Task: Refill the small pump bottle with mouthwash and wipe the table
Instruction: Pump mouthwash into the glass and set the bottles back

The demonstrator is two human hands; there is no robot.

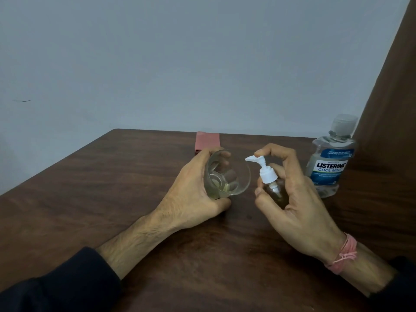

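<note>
Your left hand (pixel 191 188) is clamped around the glass (pixel 227 174), your right hand (pixel 299 199) around the pump bottle (pixel 273 188), forefinger on its nozzle. The mouthwash bottle (pixel 331 161) stands capped and the cloth (pixel 207 141) untouched, so refilling and wiping look undone.

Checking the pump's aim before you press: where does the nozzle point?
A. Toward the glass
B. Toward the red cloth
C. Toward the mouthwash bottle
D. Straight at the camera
A: the pump bottle's white nozzle points left at the glass tilted in the left hand, with the right hand on the pump.
</note>
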